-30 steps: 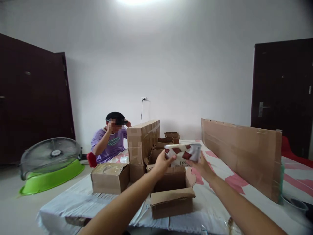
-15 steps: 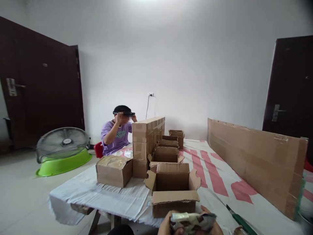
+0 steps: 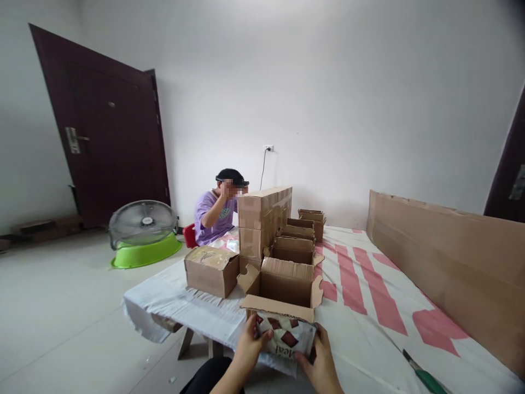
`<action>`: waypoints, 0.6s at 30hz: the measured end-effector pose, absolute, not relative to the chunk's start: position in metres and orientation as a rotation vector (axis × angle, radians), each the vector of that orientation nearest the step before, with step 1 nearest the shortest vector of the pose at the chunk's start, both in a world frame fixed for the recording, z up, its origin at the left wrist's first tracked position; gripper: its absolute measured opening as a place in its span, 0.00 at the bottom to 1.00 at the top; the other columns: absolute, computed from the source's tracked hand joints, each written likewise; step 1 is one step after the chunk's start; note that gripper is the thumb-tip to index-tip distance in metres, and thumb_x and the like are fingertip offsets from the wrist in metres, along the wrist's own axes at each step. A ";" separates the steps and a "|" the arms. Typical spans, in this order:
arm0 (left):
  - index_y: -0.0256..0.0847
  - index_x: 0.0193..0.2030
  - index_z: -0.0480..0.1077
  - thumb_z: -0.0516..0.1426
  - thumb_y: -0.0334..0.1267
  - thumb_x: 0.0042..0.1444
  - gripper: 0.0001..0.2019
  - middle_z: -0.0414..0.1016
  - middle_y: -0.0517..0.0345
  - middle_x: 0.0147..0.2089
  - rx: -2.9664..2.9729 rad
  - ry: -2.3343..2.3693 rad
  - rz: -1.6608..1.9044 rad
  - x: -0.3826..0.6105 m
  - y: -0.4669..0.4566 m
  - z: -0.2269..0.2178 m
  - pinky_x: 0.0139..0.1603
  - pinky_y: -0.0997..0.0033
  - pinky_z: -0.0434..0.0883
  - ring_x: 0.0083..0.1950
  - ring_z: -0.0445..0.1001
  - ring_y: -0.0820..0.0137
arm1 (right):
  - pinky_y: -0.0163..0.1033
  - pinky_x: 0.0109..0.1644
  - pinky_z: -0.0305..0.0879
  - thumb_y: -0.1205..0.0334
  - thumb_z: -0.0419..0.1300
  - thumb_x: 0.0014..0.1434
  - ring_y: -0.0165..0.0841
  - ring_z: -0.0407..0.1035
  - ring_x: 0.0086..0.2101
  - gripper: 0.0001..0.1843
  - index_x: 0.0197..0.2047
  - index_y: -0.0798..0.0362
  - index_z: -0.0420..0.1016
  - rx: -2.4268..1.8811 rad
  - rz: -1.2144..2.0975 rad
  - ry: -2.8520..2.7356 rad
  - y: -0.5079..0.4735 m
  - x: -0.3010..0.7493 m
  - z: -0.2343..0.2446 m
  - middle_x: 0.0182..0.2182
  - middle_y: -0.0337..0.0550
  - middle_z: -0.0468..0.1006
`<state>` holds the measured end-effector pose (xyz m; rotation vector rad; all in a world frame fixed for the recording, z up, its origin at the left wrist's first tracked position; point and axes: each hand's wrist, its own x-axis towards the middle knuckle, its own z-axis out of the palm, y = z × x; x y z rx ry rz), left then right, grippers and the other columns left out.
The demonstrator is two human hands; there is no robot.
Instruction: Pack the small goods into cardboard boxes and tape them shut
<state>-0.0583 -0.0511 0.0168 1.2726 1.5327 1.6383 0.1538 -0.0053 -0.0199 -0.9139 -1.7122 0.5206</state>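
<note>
Both my hands hold a white packet with dark red diamond shapes (image 3: 285, 338) just in front of the nearest open cardboard box (image 3: 287, 284). My left hand (image 3: 249, 345) grips the packet's left edge, fingers curled round it. My right hand (image 3: 322, 358) grips its right edge and lower corner. The packet stands upright against the box's near flap, at the table's front edge.
A row of open cardboard boxes (image 3: 295, 243) runs away behind the near one, beside a tall closed stack (image 3: 262, 216) and a low closed box (image 3: 211, 269). A long cardboard sheet (image 3: 451, 262) stands on the right. Another person in purple (image 3: 215, 210) sits at the far left. A green-handled knife (image 3: 424, 375) lies on the cloth-covered table (image 3: 369, 306). A fan (image 3: 143, 221) rests in a green basin.
The packet came down from above the boxes to my lap, then up against the near box's front flap. My view has swung to the left and lower.
</note>
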 end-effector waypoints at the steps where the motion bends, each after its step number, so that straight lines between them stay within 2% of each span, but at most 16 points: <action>1: 0.38 0.43 0.67 0.62 0.53 0.38 0.28 0.74 0.47 0.42 1.284 1.615 1.666 -0.061 -0.051 0.012 0.50 0.54 0.70 0.47 0.74 0.53 | 0.52 0.57 0.63 0.52 0.67 0.43 0.51 0.65 0.54 0.28 0.49 0.50 0.74 -0.921 0.495 -1.746 -0.007 0.155 -0.023 0.53 0.52 0.71; 5: 0.38 0.46 0.65 0.61 0.51 0.40 0.27 0.63 0.42 0.54 1.309 1.935 1.808 -0.065 -0.054 -0.004 0.60 0.49 0.61 0.61 0.62 0.49 | 0.52 0.58 0.63 0.56 0.66 0.45 0.51 0.63 0.55 0.29 0.52 0.48 0.71 -0.954 0.462 -1.790 -0.010 0.159 -0.033 0.55 0.51 0.69; 8: 0.40 0.54 0.58 0.62 0.49 0.38 0.36 0.57 0.42 0.60 1.246 1.957 1.896 -0.066 -0.053 -0.007 0.61 0.48 0.59 0.65 0.55 0.49 | 0.53 0.58 0.63 0.58 0.65 0.46 0.50 0.62 0.56 0.29 0.53 0.46 0.70 -0.953 0.455 -1.779 -0.009 0.160 -0.036 0.56 0.49 0.68; 11: 0.41 0.60 0.49 0.62 0.48 0.39 0.42 0.64 0.45 0.56 1.227 1.749 1.785 -0.068 -0.050 -0.003 0.56 0.54 0.66 0.59 0.65 0.54 | 0.53 0.58 0.63 0.59 0.65 0.46 0.49 0.62 0.56 0.28 0.53 0.47 0.70 -0.967 0.470 -1.767 -0.009 0.159 -0.037 0.56 0.49 0.68; 14: 0.41 0.60 0.49 0.63 0.48 0.40 0.42 0.69 0.47 0.52 1.237 1.724 1.716 -0.067 -0.044 0.003 0.55 0.57 0.67 0.53 0.70 0.57 | 0.52 0.59 0.61 0.58 0.64 0.47 0.50 0.61 0.57 0.28 0.53 0.48 0.69 -1.005 0.493 -1.758 -0.007 0.157 -0.040 0.57 0.51 0.67; 18: 0.39 0.59 0.52 0.63 0.44 0.38 0.40 0.71 0.48 0.48 1.287 1.742 1.775 -0.065 -0.032 0.007 0.52 0.57 0.68 0.51 0.72 0.57 | 0.52 0.60 0.61 0.55 0.63 0.49 0.51 0.60 0.58 0.29 0.55 0.49 0.67 -1.020 0.485 -1.758 0.000 0.155 -0.049 0.58 0.52 0.66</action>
